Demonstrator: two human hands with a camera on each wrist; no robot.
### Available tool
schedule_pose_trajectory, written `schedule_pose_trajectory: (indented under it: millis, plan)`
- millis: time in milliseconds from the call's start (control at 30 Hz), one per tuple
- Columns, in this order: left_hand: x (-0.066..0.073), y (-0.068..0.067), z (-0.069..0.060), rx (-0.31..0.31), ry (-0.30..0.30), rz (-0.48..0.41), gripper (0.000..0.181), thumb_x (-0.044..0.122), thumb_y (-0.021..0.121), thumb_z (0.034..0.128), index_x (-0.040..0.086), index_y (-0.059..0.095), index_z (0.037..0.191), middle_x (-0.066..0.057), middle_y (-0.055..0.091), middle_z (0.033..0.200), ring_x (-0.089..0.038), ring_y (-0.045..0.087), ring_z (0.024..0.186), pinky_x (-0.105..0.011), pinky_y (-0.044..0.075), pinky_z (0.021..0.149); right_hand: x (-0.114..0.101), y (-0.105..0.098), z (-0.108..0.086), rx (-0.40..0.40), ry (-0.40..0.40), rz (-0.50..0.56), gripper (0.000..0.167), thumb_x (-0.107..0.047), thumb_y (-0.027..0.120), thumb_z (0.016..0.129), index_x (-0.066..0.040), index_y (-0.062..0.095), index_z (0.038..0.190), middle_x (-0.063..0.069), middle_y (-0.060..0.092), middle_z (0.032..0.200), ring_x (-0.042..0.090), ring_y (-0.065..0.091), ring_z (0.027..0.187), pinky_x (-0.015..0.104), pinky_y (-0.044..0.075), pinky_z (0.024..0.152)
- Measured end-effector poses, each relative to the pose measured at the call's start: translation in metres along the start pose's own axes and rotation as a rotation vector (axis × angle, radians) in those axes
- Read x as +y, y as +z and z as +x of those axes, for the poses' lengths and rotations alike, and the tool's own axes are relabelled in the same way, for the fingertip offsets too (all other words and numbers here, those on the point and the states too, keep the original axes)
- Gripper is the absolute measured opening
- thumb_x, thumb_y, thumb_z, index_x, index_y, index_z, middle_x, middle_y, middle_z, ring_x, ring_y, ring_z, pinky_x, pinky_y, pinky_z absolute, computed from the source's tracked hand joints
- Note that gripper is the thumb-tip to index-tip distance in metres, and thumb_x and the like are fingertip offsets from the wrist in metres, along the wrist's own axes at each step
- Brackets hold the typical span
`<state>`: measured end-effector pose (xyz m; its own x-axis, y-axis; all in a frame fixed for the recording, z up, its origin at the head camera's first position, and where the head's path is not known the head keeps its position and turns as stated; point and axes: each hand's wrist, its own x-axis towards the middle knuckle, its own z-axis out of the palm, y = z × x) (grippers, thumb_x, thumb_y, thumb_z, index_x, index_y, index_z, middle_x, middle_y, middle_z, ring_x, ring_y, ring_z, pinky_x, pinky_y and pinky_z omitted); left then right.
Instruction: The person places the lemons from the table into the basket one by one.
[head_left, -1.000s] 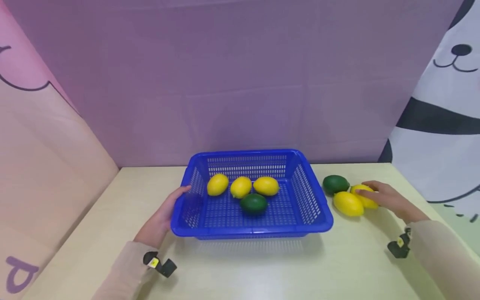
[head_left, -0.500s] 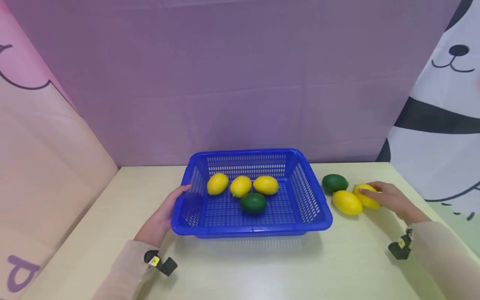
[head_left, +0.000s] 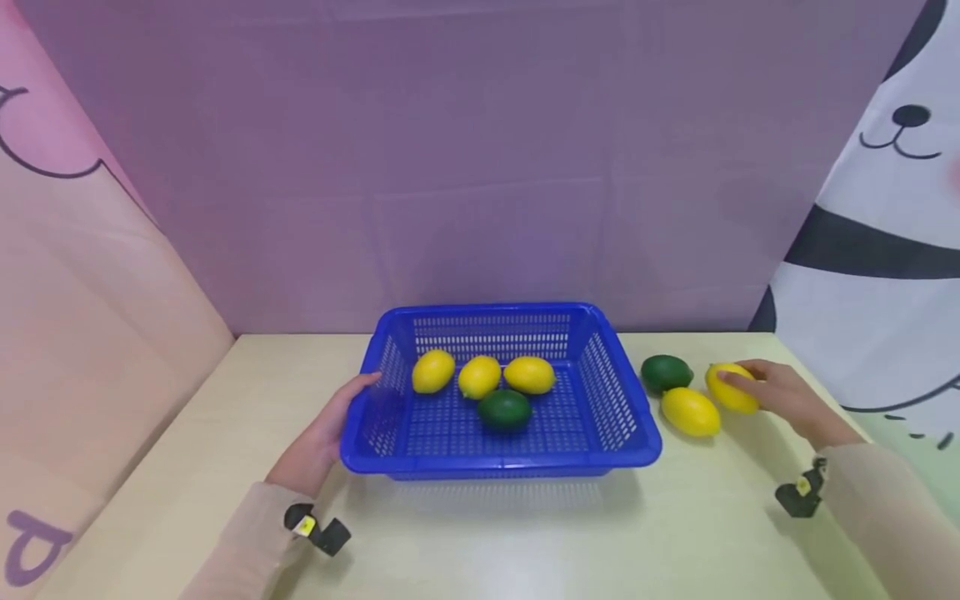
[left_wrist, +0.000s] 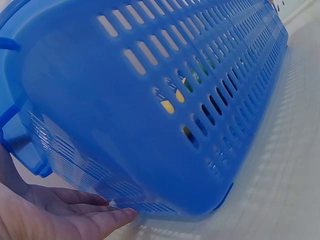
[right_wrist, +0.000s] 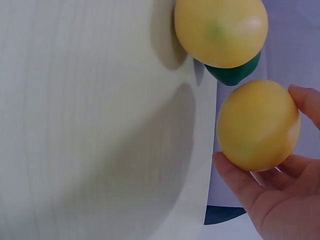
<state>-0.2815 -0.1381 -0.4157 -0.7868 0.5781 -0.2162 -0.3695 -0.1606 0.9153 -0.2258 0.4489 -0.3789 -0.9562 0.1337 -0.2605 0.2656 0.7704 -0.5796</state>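
Observation:
A blue plastic basket [head_left: 502, 462] stands at the middle of the table, with three yellow lemons [head_left: 529, 376] and a dark green lemon-shaped fruit [head_left: 505, 412] inside. At its left end my left hand [head_left: 330, 421] holds the basket, thumb over the rim and fingers [left_wrist: 107, 220] along the outer wall. To the right of the basket, my right hand [head_left: 787, 400] grips a lemon [right_wrist: 259, 125] between thumb and fingers, apart from the other fruit. Beside that hand lie a second loose lemon [head_left: 691, 412] and another dark green fruit [head_left: 666, 373].
The pale wooden table [head_left: 480, 550] meets a purple cloth backdrop [head_left: 480, 167] just behind the basket. Printed cloths hang on both sides, a panda figure [head_left: 892, 292] on the right one. Each wrist wears a small black camera [head_left: 798, 492].
My right hand has closed on the right-hand lemon and drawn it away from the lemon beside it, slightly up. The left hand stays at the basket.

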Motion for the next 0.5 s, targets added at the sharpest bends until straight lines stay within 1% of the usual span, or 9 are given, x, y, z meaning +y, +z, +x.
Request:
schedule_pose_trajectory:
  millis: [100,167,367,500]
  plan:
    - [0.0010,0.0007,-0.0017,0.023,-0.005,0.014,0.071,0.043,0.031,0.0978,0.003,0.003,0.148,-0.013,0.045,0.131,-0.023,0.053,0.112,-0.041,0.043,0.098,-0.0034,-0.0011,-0.0016,0.021,-0.039,0.010,0.089,-0.060,0.039,0.093,0.016,0.027,0.137,0.036,0.036,0.133,0.041,0.046,0.108,0.051,0.047,0.087]
    - [0.0012,0.0012,-0.0017,0.028,-0.003,0.019,0.070,0.043,0.030,0.0978,0.003,0.002,0.149,-0.015,0.042,0.133,-0.024,0.052,0.114,-0.042,0.042,0.099,-0.0051,-0.0015,-0.0027,0.031,-0.056,0.024,0.086,-0.058,0.040,0.094,0.016,0.028,0.137,0.035,0.038,0.132,0.040,0.047,0.108,0.051,0.047,0.088]
    - [0.0012,0.0007,-0.0002,0.020,-0.004,0.019,0.071,0.044,0.030,0.0978,0.003,0.001,0.148,-0.012,0.045,0.130,-0.023,0.053,0.112,-0.040,0.043,0.098,-0.0059,-0.0025,-0.0039,0.024,-0.038,0.056,0.089,-0.060,0.039,0.093,0.016,0.027,0.138,0.034,0.038,0.132,0.040,0.045,0.109,0.052,0.046,0.090]
    - [0.0018,0.0004,-0.0003,0.020,-0.009,0.024,0.073,0.044,0.031,0.0975,0.002,0.001,0.148,-0.013,0.045,0.130,-0.022,0.053,0.111,-0.040,0.042,0.098,-0.0105,-0.0037,-0.0041,0.019,-0.039,0.048,0.090,-0.061,0.039,0.092,0.015,0.027,0.138,0.033,0.039,0.131,0.039,0.045,0.109,0.053,0.045,0.091]
